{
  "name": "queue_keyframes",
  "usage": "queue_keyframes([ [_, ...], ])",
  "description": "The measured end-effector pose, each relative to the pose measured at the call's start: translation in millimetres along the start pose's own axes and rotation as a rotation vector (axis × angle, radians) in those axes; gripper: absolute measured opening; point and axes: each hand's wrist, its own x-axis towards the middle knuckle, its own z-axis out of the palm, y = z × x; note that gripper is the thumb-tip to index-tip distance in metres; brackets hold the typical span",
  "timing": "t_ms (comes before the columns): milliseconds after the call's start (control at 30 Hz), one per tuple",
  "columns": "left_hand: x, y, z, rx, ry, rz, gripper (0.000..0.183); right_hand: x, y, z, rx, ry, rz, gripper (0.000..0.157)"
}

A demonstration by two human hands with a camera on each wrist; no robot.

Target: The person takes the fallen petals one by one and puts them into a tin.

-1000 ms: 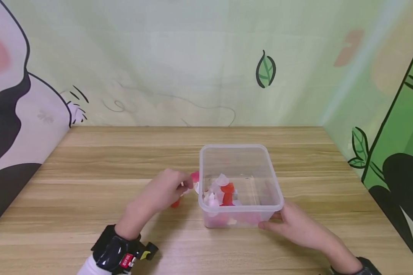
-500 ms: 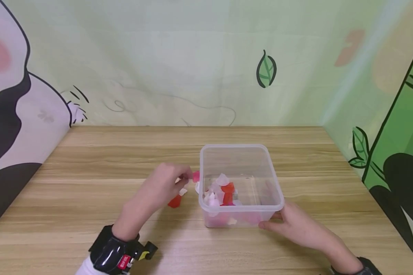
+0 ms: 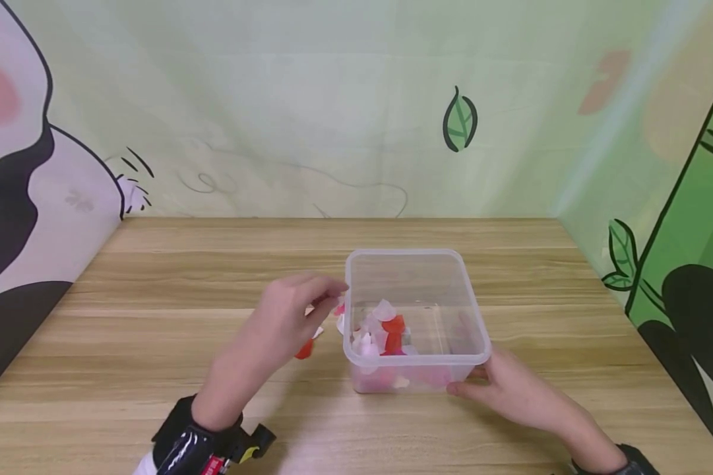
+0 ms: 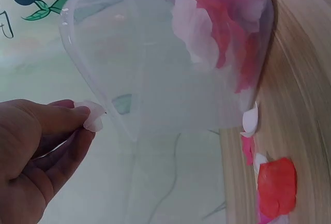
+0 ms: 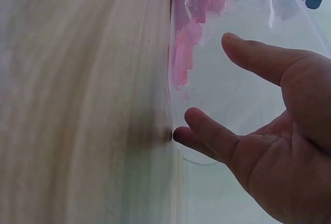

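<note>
A clear plastic box (image 3: 415,361) sits on the table with red, pink and white petals (image 3: 394,333) heaped toward its left side. My left hand (image 3: 293,310) is at the box's left rim. In the left wrist view, its thumb and fingertips pinch a thin white petal (image 4: 92,116) just outside the wall. My right hand (image 3: 510,389) rests against the near right corner of the box. In the right wrist view its thumb and fingers are spread, fairly straight, along the box wall, low down by the table.
On the wooden table (image 3: 214,264), left of the box, lie a red petal (image 4: 277,187), a white petal (image 4: 250,120) and bits of pink (image 4: 247,149). A printed cloth backdrop (image 3: 309,119) closes off the back and sides.
My left hand has gone from the loose petals on the table up to the box's left rim, now with a white petal. The right hand and the box have stayed put.
</note>
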Motion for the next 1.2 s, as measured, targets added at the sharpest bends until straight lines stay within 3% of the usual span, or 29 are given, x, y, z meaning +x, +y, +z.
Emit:
queue_keyframes([
  [267, 0.2, 16.5, 6.3, -0.033, 0.062, 0.136, 0.020, 0.5, -0.4, 0.2, -0.015, -0.003, -0.003, 0.087],
  [533, 0.6, 28.8, 9.3, -0.059, 0.070, 0.181, 0.020, 1.2, -0.1, 0.5, 0.003, -0.006, 0.001, 0.093],
  [767, 0.2, 30.8, 18.7, -0.047, 0.050, 0.249, 0.022, 1.2, 0.7, 0.7, 0.012, -0.010, -0.007, 0.088],
  [1000, -0.4, 28.8, 19.0, -0.035, 0.028, 0.265, 0.024, 0.7, 0.3, 0.9, 0.017, -0.010, -0.009, 0.086],
  [1200, 0.3, 26.9, 13.1, -0.057, 0.015, 0.216, 0.021, 0.6, -1.1, 0.6, 0.013, -0.007, -0.002, 0.090],
])
